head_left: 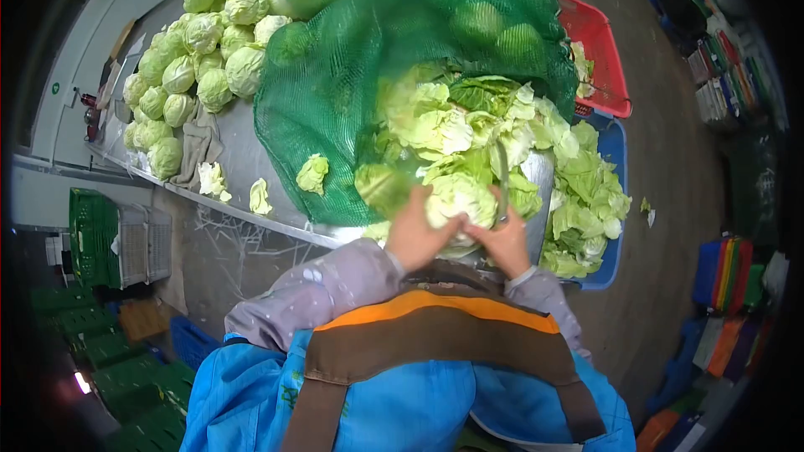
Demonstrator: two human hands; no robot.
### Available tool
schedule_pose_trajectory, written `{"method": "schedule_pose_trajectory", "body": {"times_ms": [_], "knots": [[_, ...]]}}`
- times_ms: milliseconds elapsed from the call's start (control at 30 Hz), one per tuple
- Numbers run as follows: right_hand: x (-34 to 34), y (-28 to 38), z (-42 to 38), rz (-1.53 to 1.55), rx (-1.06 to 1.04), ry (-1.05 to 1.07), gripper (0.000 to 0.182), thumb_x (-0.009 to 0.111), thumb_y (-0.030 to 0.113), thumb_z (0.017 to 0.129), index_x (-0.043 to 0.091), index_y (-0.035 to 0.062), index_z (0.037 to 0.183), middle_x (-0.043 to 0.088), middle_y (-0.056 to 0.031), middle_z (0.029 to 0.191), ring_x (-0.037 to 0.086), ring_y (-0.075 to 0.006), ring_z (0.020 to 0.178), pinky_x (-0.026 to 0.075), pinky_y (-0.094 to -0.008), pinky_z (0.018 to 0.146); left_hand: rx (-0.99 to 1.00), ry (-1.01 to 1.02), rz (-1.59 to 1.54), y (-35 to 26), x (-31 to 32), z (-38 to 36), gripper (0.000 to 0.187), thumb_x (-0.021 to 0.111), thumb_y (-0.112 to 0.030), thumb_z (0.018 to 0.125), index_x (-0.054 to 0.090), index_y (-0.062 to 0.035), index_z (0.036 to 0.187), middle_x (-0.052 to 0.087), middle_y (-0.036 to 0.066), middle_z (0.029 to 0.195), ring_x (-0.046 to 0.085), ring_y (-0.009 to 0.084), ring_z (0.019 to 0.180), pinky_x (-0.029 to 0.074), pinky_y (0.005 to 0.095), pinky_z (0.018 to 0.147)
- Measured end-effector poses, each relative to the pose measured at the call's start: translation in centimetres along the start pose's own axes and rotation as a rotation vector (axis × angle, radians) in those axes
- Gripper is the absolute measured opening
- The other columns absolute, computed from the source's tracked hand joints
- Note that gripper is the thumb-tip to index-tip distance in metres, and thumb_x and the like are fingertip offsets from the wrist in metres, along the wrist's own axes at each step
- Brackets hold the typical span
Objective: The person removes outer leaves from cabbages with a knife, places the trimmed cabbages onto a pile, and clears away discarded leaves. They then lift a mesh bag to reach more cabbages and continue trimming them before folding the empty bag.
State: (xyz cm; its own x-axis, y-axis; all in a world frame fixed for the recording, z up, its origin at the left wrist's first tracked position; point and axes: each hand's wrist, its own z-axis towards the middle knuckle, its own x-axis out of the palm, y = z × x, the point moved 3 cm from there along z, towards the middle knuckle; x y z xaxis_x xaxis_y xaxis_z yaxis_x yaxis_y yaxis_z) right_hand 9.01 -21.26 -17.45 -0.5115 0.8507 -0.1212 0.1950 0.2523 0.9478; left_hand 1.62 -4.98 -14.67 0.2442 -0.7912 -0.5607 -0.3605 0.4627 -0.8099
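In front of my body a pale green cabbage (pixel 461 198) sits between my two hands. My left hand (pixel 416 233) grips its left side, fingers curled around it. On the cabbage's right is my right hand (pixel 506 241), closed on a knife (pixel 503 172) whose narrow blade points away from me; the handle is mostly hidden in the palm. The right thumb also touches the cabbage. Just beyond lies a heap of loose cabbage leaves (pixel 444 130). Another cabbage (pixel 381 187), blurred, is beside my left hand.
A green mesh sack (pixel 335 92) with cabbages inside covers much of the metal table (pixel 239 136). Whole cabbages (pixel 201 33) are piled at left, near a grey cloth (pixel 198 146). On the right stand a blue crate (pixel 618 238) of leaves and a red crate (pixel 605 54).
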Motion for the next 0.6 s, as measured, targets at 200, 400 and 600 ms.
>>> {"method": "schedule_pose_trajectory", "body": {"times_ms": [200,400,600], "knots": [[-2.1,2.1,1.7,-0.129,-0.096,0.083,0.066,0.085,0.018,0.062,0.056,0.0022,0.119,0.061,-0.0132,0.113,0.056,-0.0171,0.104,0.044,-0.0281,0.090,0.069,0.180,0.289,0.4,-0.2,1.9,0.037,0.061,-0.029,0.085,0.051,-0.0011,0.107,0.059,0.019,0.061,0.063,0.0324,0.060,0.049,0.0383,0.057],[-3.3,-0.6,3.4,0.012,0.019,0.053,0.061,0.083,0.013,0.065,0.056,0.0011,0.118,0.058,-0.0121,0.115,0.055,-0.0185,0.104,0.045,-0.0291,0.090,0.073,0.046,0.443,8.7,-2.6,3.8,0.026,0.060,-0.012,0.082,0.054,-0.0053,0.106,0.061,0.019,0.071,0.062,0.0351,0.066,0.050,0.0426,0.060],[-3.0,0.0,3.2,0.137,0.130,0.135,0.055,0.081,0.012,0.067,0.056,-0.0004,0.114,0.058,-0.0128,0.112,0.056,-0.0188,0.099,0.047,-0.0280,0.083,0.433,-0.180,0.599,-2.7,-6.1,2.9,0.073,0.078,-0.030,0.064,0.046,-0.0031,0.124,0.043,0.024,0.127,0.040,0.0378,0.121,0.038,0.0435,0.097]]}}
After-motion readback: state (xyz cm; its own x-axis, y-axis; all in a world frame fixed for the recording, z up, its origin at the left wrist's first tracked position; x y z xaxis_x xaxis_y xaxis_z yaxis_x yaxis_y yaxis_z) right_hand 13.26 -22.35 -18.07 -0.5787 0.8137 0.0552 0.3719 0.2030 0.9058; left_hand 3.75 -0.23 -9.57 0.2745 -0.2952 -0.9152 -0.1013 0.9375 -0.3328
